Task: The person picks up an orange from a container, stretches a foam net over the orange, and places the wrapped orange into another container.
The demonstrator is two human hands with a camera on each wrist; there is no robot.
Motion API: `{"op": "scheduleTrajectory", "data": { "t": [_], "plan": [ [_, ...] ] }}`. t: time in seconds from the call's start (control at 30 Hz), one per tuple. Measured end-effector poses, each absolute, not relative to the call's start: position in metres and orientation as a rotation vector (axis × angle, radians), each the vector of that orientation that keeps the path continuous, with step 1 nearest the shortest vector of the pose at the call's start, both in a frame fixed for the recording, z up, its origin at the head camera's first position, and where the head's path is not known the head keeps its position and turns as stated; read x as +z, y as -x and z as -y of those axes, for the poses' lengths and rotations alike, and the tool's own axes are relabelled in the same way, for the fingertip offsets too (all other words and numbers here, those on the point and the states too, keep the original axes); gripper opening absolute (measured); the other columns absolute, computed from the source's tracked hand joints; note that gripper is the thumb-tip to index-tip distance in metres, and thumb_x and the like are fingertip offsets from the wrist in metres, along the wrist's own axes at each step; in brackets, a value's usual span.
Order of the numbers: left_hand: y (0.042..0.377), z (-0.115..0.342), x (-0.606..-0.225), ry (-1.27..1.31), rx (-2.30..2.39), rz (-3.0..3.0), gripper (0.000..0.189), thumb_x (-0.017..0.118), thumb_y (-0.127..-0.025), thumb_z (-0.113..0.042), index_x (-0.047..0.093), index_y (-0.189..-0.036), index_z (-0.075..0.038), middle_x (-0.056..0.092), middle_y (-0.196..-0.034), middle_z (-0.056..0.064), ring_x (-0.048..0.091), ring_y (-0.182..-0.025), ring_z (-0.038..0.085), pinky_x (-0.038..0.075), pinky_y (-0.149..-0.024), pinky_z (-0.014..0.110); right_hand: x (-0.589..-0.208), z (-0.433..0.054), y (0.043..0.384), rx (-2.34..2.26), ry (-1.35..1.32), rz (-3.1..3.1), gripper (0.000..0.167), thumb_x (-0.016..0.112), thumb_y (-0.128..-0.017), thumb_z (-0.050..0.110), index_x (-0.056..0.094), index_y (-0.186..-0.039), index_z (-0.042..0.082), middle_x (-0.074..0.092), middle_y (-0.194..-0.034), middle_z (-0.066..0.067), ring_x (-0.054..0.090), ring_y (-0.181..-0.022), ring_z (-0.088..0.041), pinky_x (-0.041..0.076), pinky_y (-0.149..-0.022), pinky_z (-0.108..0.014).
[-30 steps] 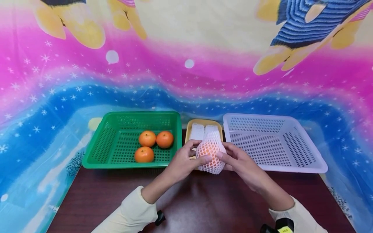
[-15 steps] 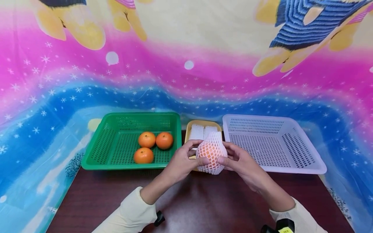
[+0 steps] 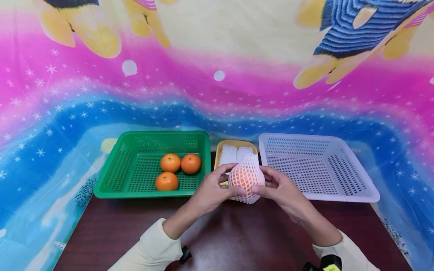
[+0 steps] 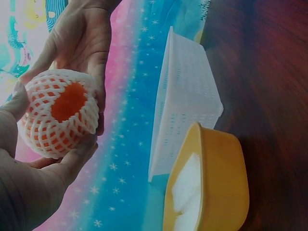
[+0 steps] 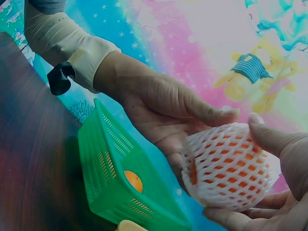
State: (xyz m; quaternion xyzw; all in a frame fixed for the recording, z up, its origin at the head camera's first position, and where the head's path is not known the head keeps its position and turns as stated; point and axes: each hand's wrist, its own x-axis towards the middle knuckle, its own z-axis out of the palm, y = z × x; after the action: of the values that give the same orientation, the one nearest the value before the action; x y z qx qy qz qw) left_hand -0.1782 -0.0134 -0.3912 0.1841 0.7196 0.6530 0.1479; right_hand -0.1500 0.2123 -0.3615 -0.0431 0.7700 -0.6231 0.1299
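Note:
An orange (image 3: 246, 180) wrapped in a white foam net sleeve (image 3: 250, 162) is held between both hands, raised above the table near the yellow tray. My left hand (image 3: 214, 189) grips it from the left, thumb on the near side and fingers behind. From the right, my right hand (image 3: 283, 192) grips it the same way. The net gathers to a narrow end at the top in the head view. Seen in the left wrist view, a round opening in the net bares the orange's skin (image 4: 69, 102). Fingertips behind the fruit are partly hidden.
A green basket (image 3: 112, 171) with three oranges (image 3: 170, 162) stands at the left. The yellow tray (image 3: 218, 148) in the middle bears white foam nets (image 3: 229, 153). On the right stands a white basket (image 3: 356, 165). Behind them hangs a patterned cloth (image 3: 217, 98); the table (image 3: 230, 241) is dark wood.
Both hands keep their grip on the netted orange. It has tipped very slightly, and the thumbs have shifted a little lower on it.

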Motion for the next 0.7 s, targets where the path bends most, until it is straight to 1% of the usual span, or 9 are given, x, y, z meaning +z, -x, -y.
{"op": "scheduleTrajectory", "data": {
  "t": [0.17, 0.27, 0.33, 0.43, 0.53, 0.63, 0.7],
  "plan": [
    [0.178, 0.014, -0.392, -0.552, 1.891, -2.083, 0.076, 0.079, -0.087, -0.047, 0.049, -0.152, -0.022, 0.059, -0.147, 0.006, 0.062, -0.132, 0.026, 0.062, -0.093, 0.033, -0.36, -0.211, 0.15, -1.864, 0.073, -2.236, 0.071, 0.071, -0.098, 0.02, 0.036, -0.155, -0.003, 0.05, -0.147, -0.031, 0.066, -0.113, -0.012, 0.06, -0.089, -0.027],
    [0.177, 0.013, -0.394, -0.528, 1.898, -2.081, 0.08, 0.081, -0.085, -0.044, 0.046, -0.154, -0.024, 0.059, -0.147, 0.004, 0.061, -0.133, 0.023, 0.061, -0.095, 0.033, -0.358, -0.209, 0.149, -1.911, 0.043, -2.223, 0.069, 0.071, -0.098, 0.019, 0.038, -0.155, -0.001, 0.05, -0.149, -0.03, 0.066, -0.111, -0.007, 0.06, -0.089, -0.027],
    [0.176, 0.011, -0.396, -0.505, 1.915, -2.057, 0.083, 0.083, -0.084, -0.039, 0.044, -0.156, -0.024, 0.058, -0.148, 0.005, 0.062, -0.132, 0.023, 0.06, -0.096, 0.033, -0.358, -0.206, 0.149, -1.954, 0.017, -2.196, 0.066, 0.07, -0.099, 0.018, 0.04, -0.154, -0.001, 0.05, -0.149, -0.029, 0.067, -0.111, -0.005, 0.06, -0.089, -0.026],
    [0.175, 0.01, -0.398, -0.485, 1.942, -2.039, 0.088, 0.085, -0.083, -0.034, 0.04, -0.158, -0.022, 0.058, -0.147, 0.008, 0.064, -0.128, 0.024, 0.061, -0.095, 0.033, -0.361, -0.203, 0.148, -2.02, -0.002, -2.131, 0.062, 0.067, -0.101, 0.017, 0.04, -0.154, -0.002, 0.051, -0.148, -0.026, 0.067, -0.111, -0.005, 0.061, -0.09, -0.027],
    [0.174, 0.009, -0.399, -0.487, 1.964, -2.042, 0.088, 0.086, -0.082, -0.033, 0.041, -0.157, -0.021, 0.059, -0.145, 0.009, 0.066, -0.125, 0.024, 0.061, -0.094, 0.032, -0.365, -0.2, 0.147, -2.086, -0.003, -2.055, 0.062, 0.065, -0.102, 0.015, 0.037, -0.154, -0.004, 0.051, -0.146, -0.025, 0.067, -0.111, -0.006, 0.061, -0.091, -0.028],
    [0.174, 0.01, -0.398, -0.492, 1.967, -2.085, 0.082, 0.084, -0.084, -0.037, 0.045, -0.154, -0.019, 0.061, -0.142, 0.009, 0.066, -0.124, 0.024, 0.062, -0.092, 0.032, -0.369, -0.198, 0.146, -2.092, 0.03, -2.051, 0.067, 0.066, -0.1, 0.014, 0.034, -0.155, -0.005, 0.05, -0.147, -0.027, 0.067, -0.112, -0.006, 0.06, -0.092, -0.026],
    [0.174, 0.011, -0.396, -0.485, 1.979, -2.097, 0.081, 0.083, -0.084, -0.041, 0.047, -0.153, -0.018, 0.063, -0.14, 0.008, 0.067, -0.124, 0.024, 0.062, -0.091, 0.032, -0.372, -0.196, 0.145, -2.061, 0.068, -2.101, 0.071, 0.069, -0.098, 0.013, 0.032, -0.157, -0.004, 0.047, -0.151, -0.028, 0.065, -0.119, -0.008, 0.058, -0.094, -0.023]
  ]
}}
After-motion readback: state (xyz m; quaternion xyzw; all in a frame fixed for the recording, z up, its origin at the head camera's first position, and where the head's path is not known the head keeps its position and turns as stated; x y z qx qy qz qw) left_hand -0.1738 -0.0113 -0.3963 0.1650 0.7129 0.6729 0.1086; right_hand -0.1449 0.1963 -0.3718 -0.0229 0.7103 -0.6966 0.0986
